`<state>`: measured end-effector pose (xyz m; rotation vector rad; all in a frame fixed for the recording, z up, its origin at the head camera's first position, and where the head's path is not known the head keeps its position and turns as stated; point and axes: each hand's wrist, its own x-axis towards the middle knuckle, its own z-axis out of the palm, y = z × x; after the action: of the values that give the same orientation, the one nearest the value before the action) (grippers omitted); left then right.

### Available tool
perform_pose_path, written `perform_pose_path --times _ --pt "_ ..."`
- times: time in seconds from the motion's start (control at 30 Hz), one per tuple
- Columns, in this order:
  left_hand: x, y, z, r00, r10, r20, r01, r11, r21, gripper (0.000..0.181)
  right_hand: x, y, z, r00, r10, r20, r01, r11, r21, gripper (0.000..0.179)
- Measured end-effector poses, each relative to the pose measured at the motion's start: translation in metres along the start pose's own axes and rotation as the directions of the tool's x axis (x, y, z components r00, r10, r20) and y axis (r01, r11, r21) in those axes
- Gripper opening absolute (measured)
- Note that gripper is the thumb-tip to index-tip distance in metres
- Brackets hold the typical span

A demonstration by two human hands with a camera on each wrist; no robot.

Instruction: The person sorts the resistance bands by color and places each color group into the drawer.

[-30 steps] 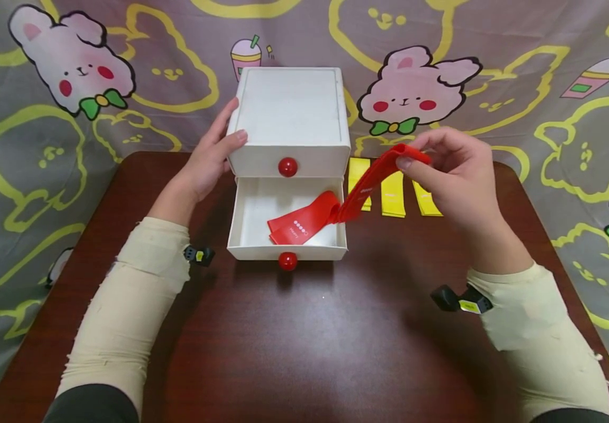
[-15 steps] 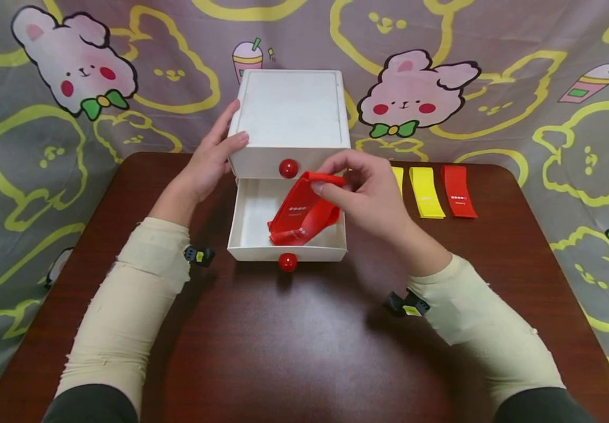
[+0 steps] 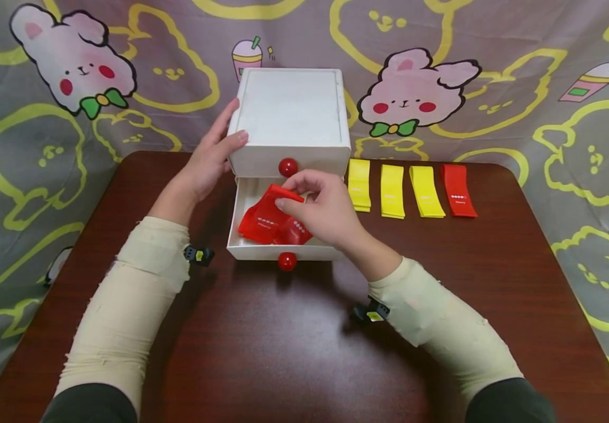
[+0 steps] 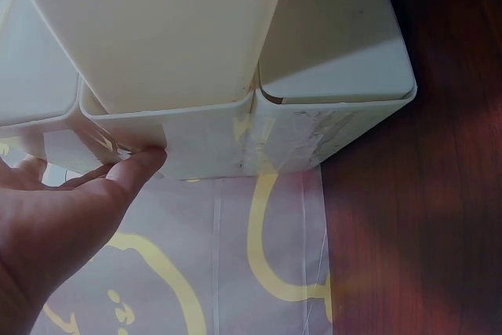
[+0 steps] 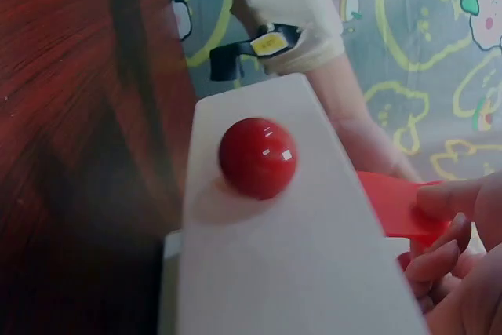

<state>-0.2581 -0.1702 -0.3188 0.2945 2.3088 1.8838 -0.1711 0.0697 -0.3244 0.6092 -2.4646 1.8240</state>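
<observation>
A white two-drawer box (image 3: 291, 106) stands at the back of the table, its lower drawer (image 3: 262, 253) pulled out. My left hand (image 3: 206, 155) rests on the box's left side, thumb on the top edge; the left wrist view shows its fingers (image 4: 140, 169) against the wall. Over the open drawer, my right hand (image 3: 325, 208) pinches a folded red resistance band (image 3: 264, 214) between thumb and fingers. Another red resistance band (image 3: 295, 233) lies in the drawer, partly covered by the held one and the hand.
Right of the box lie three folded yellow bands (image 3: 392, 191) and one red band (image 3: 459, 191) in a row. Red round knobs (image 3: 287, 261) stick out from the drawer fronts. A patterned cloth (image 3: 177, 35) hangs behind the table (image 3: 283, 352).
My right hand has moved left and down from beside the box into the open drawer, bringing the red resistance band with it. My left hand has stayed on the box.
</observation>
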Motion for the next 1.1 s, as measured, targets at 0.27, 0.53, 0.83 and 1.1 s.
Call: perform_pose_path --times 0.27,0.53,0.83,1.1 --pt "0.002 -0.001 0.001 1.0 -0.002 0.002 0.002 0.999 -0.036 0.068 0.005 0.014 -0.005 0.988 0.12 -0.096 -0.127 0.989 -0.079 0.015" --pt "0.001 0.0 0.002 1.0 -0.006 0.0 0.006 0.999 -0.044 0.068 0.008 0.021 -0.011 0.982 0.135 -0.131 -0.161 0.965 -0.207 0.018" --pt "0.002 0.0 0.002 1.0 -0.008 -0.004 0.008 0.999 -0.033 0.068 0.008 0.024 -0.02 0.992 0.088 -0.091 -0.121 0.874 -0.47 0.027" --pt "0.001 -0.001 0.002 1.0 0.001 0.0 -0.001 1.0 -0.03 0.068 0.009 0.034 -0.037 0.998 0.044 -0.049 -0.064 0.799 -0.597 0.033"
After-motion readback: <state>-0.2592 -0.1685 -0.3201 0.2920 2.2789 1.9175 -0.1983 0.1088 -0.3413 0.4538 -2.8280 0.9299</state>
